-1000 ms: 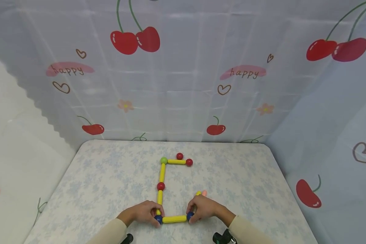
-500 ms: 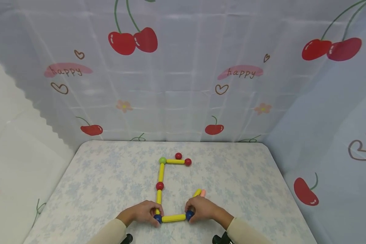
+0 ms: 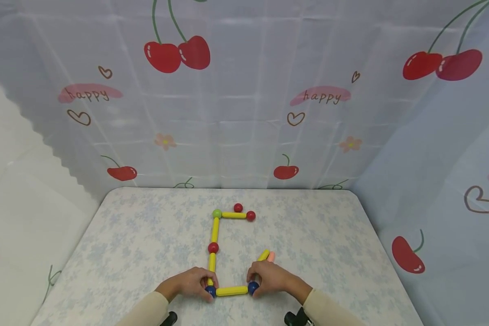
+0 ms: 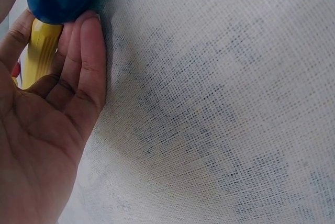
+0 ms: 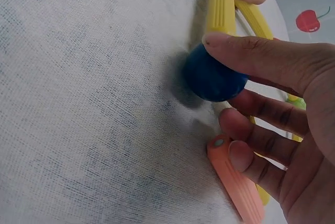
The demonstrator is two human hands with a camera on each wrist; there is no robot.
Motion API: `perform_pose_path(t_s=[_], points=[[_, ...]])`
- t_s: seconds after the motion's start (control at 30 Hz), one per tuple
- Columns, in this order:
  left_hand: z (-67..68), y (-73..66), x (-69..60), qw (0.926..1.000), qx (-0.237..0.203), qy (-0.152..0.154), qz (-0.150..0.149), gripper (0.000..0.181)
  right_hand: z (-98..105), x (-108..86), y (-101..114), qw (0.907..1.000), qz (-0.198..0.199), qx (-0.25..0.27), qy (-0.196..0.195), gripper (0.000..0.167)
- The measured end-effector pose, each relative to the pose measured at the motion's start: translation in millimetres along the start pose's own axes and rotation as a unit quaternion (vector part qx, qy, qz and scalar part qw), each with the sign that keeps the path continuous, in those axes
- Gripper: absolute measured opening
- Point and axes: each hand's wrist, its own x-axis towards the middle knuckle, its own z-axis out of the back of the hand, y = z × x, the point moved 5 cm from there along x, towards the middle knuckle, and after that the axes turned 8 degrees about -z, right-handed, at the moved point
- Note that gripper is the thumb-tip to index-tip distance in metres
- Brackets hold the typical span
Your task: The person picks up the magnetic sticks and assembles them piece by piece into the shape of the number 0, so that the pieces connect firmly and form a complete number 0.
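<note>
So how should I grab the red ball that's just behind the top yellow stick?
I'd come from above and pinch the rear red ball by its left and right sides, around the middle. It's round, so opposite sides should hold well; the yellow stick crowds its near side, and the end red ball sits close at front right.

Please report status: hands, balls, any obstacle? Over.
Left hand holds left blue ball. Right hand holds right blue ball. Yellow rod between. Pink rod nearby, seemingly not blocking.
</note>
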Motion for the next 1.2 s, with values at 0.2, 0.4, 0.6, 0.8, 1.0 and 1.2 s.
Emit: perform_pose_path(t_s=[0.2,0.4,0.6,0.8,1.0,1.2], points=[[-0.8,3.1,0.4,1.0000,0.004,0.000,-0.004,0.019,9,-0.4,-2,0.9967,0.024,0.077,0.003,0.023],[-0.1,2.7,0.7,1.0000,0.000,0.001,-0.007,0.019,25,4.5,-13,0.9969,0.010,0.071,-0.033,0.023],[0.6,0.4,0.3,0.9996,-0.007,-0.001,-0.028,0.020,38,11.3,-23,0.9967,-0.010,0.030,-0.075,0.025],[-0.1,4.0,1.5,0.9995,-0.008,0.001,-0.031,0.020,42,21.3,-26,0.9968,-0.012,-0.008,-0.079,0.022],[0.1,6.7,2.1,0.9997,-0.004,0.001,-0.023,0.020,37,33.2,-29,0.9951,-0.032,-0.070,-0.062,0.025],[0.3,5.2,1.7,0.9997,-0.006,0.000,-0.025,0.021,32,41.7,-30,0.9930,-0.035,-0.103,-0.046,0.028]])
